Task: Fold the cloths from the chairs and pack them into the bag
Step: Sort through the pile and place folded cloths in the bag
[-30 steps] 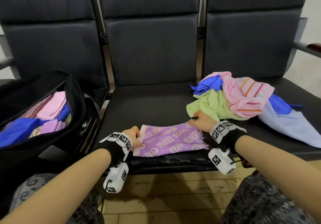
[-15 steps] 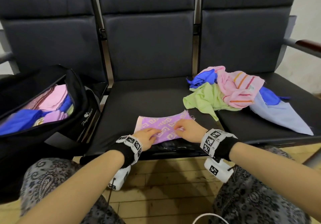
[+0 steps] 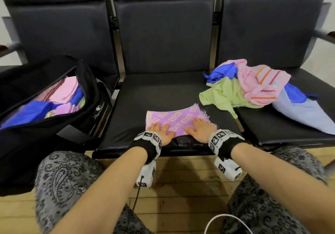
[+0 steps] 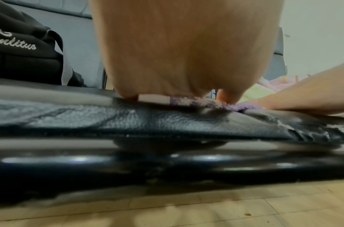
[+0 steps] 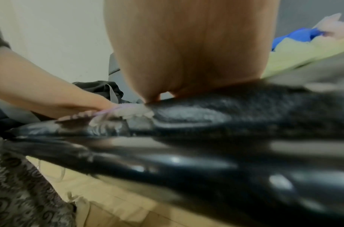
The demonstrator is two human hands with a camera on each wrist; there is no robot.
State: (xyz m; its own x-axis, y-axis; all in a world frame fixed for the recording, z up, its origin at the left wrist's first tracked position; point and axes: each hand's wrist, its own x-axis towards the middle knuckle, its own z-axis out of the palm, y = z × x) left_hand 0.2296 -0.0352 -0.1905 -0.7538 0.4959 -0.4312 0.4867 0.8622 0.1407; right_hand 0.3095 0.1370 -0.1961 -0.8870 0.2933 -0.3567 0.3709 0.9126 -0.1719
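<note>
Purple cloth (image 3: 178, 120): lies flat on the middle chair seat (image 3: 154, 95), low centre of the head view, near the seat's front edge; purple with pale yellow block motifs, a pink band on its left end and a frayed fringe on its right end.
Left hand (image 3: 162, 131): rests palm down on the cloth's lower left part, fingers straight and spread, holding nothing; in the left wrist view the palm (image 4: 186, 53) fills the upper centre and the cloth's edge (image 4: 186, 100) shows beneath it.
Right hand (image 3: 199, 130): lies palm down on the cloth's lower right part, fingers extended and slightly apart, gripping nothing; the right wrist view shows the palm (image 5: 190, 50) against the seat.
Bag (image 3: 54, 130): black, at the left of the head view on the left chair, its top open; folded pink, blue and lilac cloths (image 3: 61, 99) lie inside.
Cloth pile (image 3: 253, 86): unfolded, at the right of the head view, across the gap between the middle and right seats; green, bright blue, pink with orange stripes, and pale blue pieces overlap, apart from the purple cloth.
Floor (image 3: 181, 197): wooden boards along the bottom of the frame, with a white cable (image 3: 226, 221) at the lower edge.
</note>
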